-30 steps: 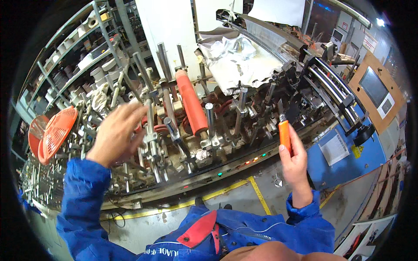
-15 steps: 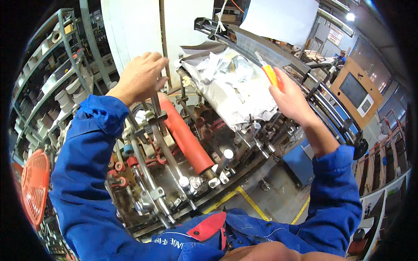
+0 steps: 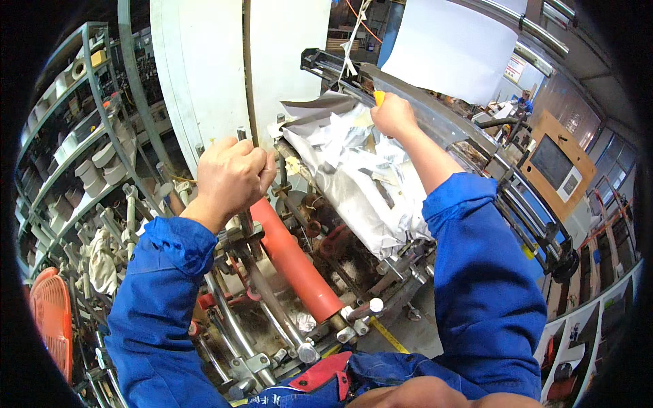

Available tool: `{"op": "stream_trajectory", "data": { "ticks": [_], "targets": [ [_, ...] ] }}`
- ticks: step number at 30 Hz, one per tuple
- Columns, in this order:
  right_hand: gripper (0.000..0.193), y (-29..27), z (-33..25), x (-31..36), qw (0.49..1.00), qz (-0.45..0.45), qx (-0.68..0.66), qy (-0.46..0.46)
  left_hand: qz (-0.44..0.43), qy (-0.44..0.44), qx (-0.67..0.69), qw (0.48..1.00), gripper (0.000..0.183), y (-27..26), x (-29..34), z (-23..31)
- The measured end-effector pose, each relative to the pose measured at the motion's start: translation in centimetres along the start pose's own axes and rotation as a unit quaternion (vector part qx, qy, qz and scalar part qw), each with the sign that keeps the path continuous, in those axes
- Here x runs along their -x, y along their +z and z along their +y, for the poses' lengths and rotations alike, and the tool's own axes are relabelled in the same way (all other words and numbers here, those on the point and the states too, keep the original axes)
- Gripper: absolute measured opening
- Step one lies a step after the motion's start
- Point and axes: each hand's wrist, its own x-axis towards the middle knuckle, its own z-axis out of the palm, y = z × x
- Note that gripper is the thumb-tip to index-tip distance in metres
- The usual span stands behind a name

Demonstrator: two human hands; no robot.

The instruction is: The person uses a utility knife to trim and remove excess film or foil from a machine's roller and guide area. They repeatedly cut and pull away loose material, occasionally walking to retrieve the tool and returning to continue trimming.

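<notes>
My right hand (image 3: pixel 394 114) is closed around a yellow-handled utility knife (image 3: pixel 379 98); only a bit of the handle shows. It is over the far edge of a sheet-covered tray (image 3: pixel 343 197) heaped with crumpled whitish scraps (image 3: pixel 357 153). The blade is out of sight. My left hand (image 3: pixel 235 173) is curled into a fist above the upright metal rods of the machine, at the far end of a red roller (image 3: pixel 292 262). Its fingertips are turned away, so I cannot make out whether something is in them.
Steel bars and clamps (image 3: pixel 255 364) lie beneath my left forearm. A shelf rack (image 3: pixel 88 102) with rolls stands at left, above an orange basket (image 3: pixel 54 326). Behind the tray, a wide white sheet (image 3: pixel 449 51) hangs. A wooden-framed screen panel (image 3: pixel 554 163) is at right.
My right hand has moved left and farther away with the knife, reaching across the tray. My left hand's fingers have curled in, and the hand appears lower in view.
</notes>
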Motion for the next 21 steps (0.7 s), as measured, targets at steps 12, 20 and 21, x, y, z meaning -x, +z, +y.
{"op": "stream_trajectory", "data": {
  "ticks": [12,20,21],
  "targets": [
    [0.035,1.7,-1.1,-3.3,0.998,0.046,0.05,-0.001,0.014,0.0,0.021,1.0,0.031,-0.2,-0.2,-0.1],
    [0.034,1.8,-2.0,-3.6,0.997,0.031,0.074,0.001,0.017,-0.006,0.032,0.999,0.03,-0.1,-0.1,-0.2],
    [0.034,1.8,-1.9,-3.8,0.997,0.029,0.071,0.0,0.019,-0.005,0.032,0.999,0.03,-0.1,-0.1,-0.2]
  ]
}}
